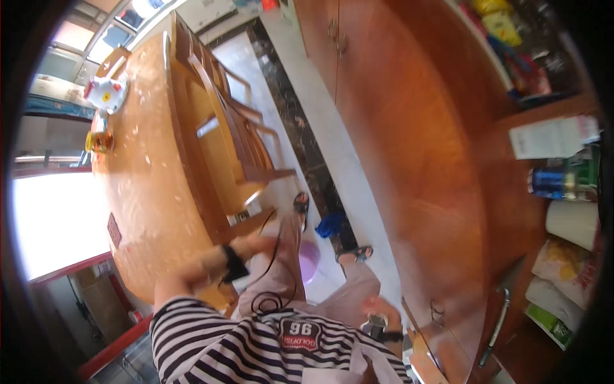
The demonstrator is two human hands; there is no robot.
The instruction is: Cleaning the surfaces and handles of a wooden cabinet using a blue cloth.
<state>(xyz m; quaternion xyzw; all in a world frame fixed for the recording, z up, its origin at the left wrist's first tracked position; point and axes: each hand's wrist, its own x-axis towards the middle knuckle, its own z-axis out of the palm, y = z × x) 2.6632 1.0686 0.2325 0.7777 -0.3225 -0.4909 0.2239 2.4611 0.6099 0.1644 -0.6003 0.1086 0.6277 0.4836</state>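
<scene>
My left hand (259, 245) is over my left thigh, beside the wooden table, with a black watch (235, 264) on its wrist. A thin black cable (272, 261) passes by its fingertips and coils at my waist; whether the hand touches it I cannot tell. My right hand (382, 307) hangs low by my right thigh, near the cabinet, with a dark band at its wrist. Motion smears the fingers of both hands, and nothing held can be made out in either. I stand in dark sandals.
On my left runs a long wooden table (147, 192) with a flowered white item (105, 94) and a small jar (99, 142). Wooden chairs (240, 137) stand along it. A tall wooden cabinet (409, 147) with shelves borders my right. A blue bag (329, 225) and purple basin (309, 262) sit on the floor.
</scene>
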